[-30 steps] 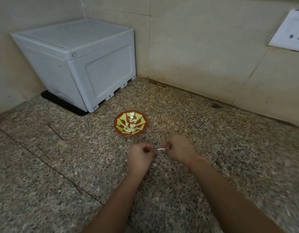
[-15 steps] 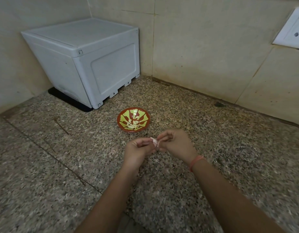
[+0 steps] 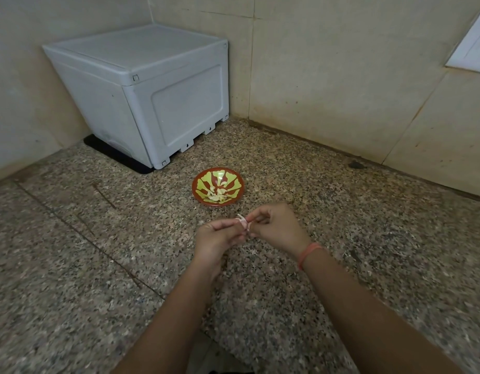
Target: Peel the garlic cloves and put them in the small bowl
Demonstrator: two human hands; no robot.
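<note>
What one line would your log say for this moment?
step: peeling | left hand: pinches garlic clove | right hand: pinches same clove | small bowl: peeled cloves inside

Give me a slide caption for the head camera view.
Left hand and right hand pinch a garlic clove mid-peel over the counter, near a small bowl of peeled cloves.

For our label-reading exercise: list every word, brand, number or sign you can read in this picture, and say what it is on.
No readable text anywhere.
Grey box: tiny dark marks near its lower edge, too small to read.
Socket plate, small bowl: no lettering.
</note>
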